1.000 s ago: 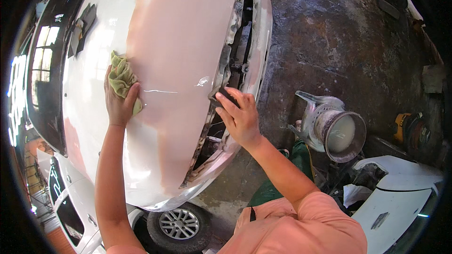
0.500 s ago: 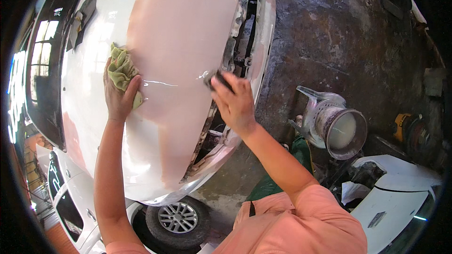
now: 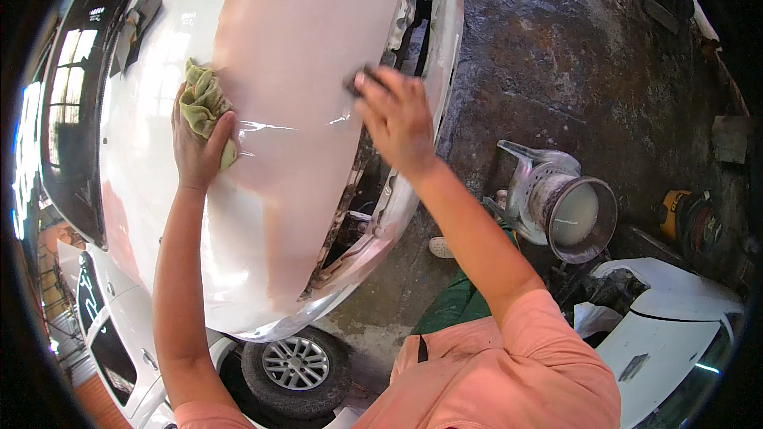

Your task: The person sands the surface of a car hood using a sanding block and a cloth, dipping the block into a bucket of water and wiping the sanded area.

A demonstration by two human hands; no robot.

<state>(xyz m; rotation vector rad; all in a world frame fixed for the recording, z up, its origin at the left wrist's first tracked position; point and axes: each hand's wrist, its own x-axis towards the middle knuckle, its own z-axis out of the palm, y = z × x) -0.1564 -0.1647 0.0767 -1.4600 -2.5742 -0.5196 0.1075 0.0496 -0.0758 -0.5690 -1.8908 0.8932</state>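
Observation:
A white car hood (image 3: 298,191) with a wide pinkish, matte patch spreads out before me. On its white part my left hand (image 3: 195,151) rests, fingers closed around a crumpled green cloth (image 3: 204,99). Near the hood's front edge, my right hand (image 3: 401,127) grips a small dark sanding block (image 3: 359,81), which lies against the pinkish surface. That hand and the block are smeared by motion, so details of the block are hard to make out. Wet streaks glint on the hood between the two hands.
Dark sheets (image 3: 139,24) lie on the hood near the windshield (image 3: 71,111). An open gap runs along the hood's front. To the right, a metal pot (image 3: 584,218) of cloudy liquid sits on a stand. A wheel (image 3: 296,365) and a white car panel (image 3: 668,342) are close by.
My right hand has slid the dark block farther away along the hood's front edge. My left hand keeps the green cloth in nearly the same place. A light shoe now shows below my right arm.

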